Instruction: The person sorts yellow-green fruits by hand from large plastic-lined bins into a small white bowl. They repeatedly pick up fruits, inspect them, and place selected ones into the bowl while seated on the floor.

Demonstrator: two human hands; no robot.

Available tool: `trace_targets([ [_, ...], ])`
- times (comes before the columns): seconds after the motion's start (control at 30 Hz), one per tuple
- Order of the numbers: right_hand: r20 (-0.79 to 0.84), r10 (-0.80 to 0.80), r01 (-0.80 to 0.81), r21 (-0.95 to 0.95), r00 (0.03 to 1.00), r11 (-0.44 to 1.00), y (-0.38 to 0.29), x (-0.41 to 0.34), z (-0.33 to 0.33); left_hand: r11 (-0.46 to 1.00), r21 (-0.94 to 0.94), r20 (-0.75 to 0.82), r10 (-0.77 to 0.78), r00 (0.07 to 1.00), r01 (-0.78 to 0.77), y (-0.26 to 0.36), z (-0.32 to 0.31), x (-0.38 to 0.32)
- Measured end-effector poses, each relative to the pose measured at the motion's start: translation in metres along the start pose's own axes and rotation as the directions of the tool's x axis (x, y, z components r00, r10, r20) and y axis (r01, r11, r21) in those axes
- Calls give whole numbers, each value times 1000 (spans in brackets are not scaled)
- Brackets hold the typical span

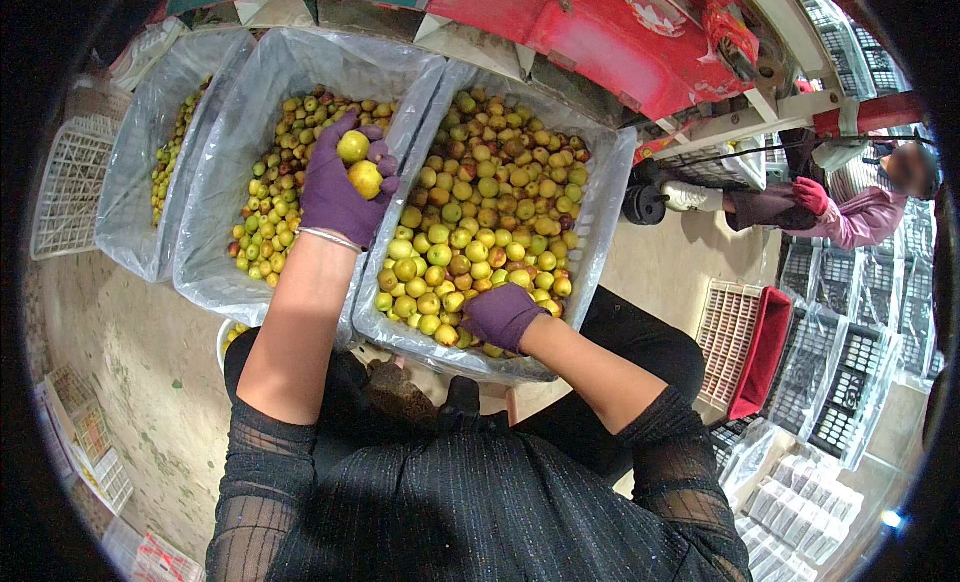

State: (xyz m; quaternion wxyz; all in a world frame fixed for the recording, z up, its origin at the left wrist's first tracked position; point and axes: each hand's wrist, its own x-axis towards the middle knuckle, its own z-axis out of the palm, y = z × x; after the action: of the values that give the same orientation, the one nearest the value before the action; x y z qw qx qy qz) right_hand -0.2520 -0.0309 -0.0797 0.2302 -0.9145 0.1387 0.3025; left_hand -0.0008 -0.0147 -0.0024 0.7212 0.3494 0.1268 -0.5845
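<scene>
My left hand (349,180), in a purple glove, is palm up with two yellow-green round fruits (365,178) in it, above the wall between two crates. In a purple glove too, my right hand (504,318) reaches down among the fruits (480,207) near the close edge of the right plastic-lined crate (600,237); its fingertips are hidden, and I cannot tell whether it grips one. A middle lined crate (214,207) holds more green, yellow and reddish fruits (271,222). Farther left, another lined crate (127,184) has fruits along its visible side.
Red and green panels (600,49) of a stand run behind the crates. A white basket (71,192) lies far left, and a bucket (223,342) with fruits is by my left leg. At right sit a co-worker (847,207), a red-and-cream crate (739,345) and stacked black crates (844,379).
</scene>
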Motion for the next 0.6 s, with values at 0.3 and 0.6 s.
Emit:
trace_targets([
  [0.3, 40, 29, -29, -12, 999, 1000, -3, -2, 1, 1000, -12, 30, -14, 999, 15, 0, 0, -1],
  [0.6, 263, -52, 56, -7, 963, 998, -42, -21, -8, 1000, 3, 14, 3, 1000, -3, -2, 1, -2],
])
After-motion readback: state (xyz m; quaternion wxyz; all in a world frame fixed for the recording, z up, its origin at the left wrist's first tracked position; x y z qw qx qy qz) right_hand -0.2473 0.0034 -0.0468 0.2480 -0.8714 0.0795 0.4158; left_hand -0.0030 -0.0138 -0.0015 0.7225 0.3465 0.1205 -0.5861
